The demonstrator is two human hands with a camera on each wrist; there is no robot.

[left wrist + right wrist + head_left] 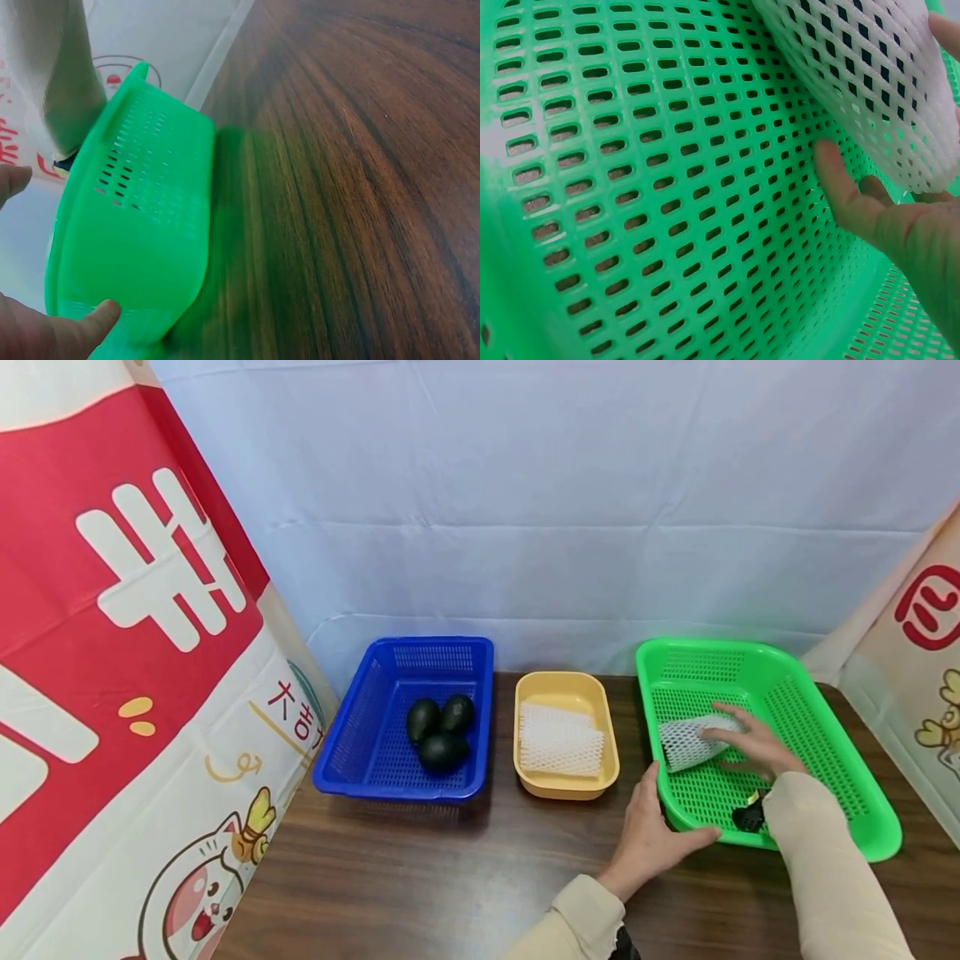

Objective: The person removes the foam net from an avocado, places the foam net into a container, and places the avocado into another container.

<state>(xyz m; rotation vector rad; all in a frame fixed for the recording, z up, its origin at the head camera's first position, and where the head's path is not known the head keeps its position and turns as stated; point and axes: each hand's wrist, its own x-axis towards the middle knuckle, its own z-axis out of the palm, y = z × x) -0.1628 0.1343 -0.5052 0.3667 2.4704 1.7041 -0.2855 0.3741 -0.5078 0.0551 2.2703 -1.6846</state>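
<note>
At the front left corner of the green basket (pixel 817 727) my left hand (pixel 652 839) rests, its thumb along the front wall and its fingers at the left side. In the left wrist view, a fingertip (pixel 107 309) touches the green outer wall. Inside that basket lies a white foam net sleeve (pixel 693 742), and something dark shows through its mesh in the right wrist view. My right hand (pixel 757 747) reaches over the sleeve with fingers spread. The right wrist view has fingers at the sleeve's far side and the thumb (pixel 836 169) apart from it.
A blue basket (pixel 345 777) on the left holds 3 dark green avocados (pixel 442 752). Between the baskets stands a yellow tray (pixel 566 791) with flattened white foam nets (pixel 561 747). All stand on a brown wooden table (pixel 420 885) before a pale cloth backdrop (pixel 480 527).
</note>
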